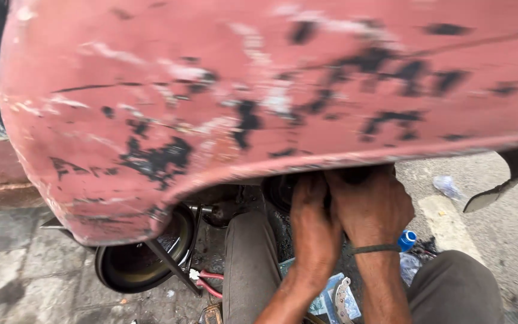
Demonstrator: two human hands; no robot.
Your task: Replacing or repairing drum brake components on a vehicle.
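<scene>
Left hand (314, 225), right hand (370, 207), side by side

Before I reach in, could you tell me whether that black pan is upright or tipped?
Tipped: the black pan leans under the red fender, its hollow facing the camera.

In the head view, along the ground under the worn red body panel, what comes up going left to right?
Round black metal pan → red-handled pliers → left hand → right hand → blue bottle cap → crumpled clear plastic scrap on the pavement.
</scene>
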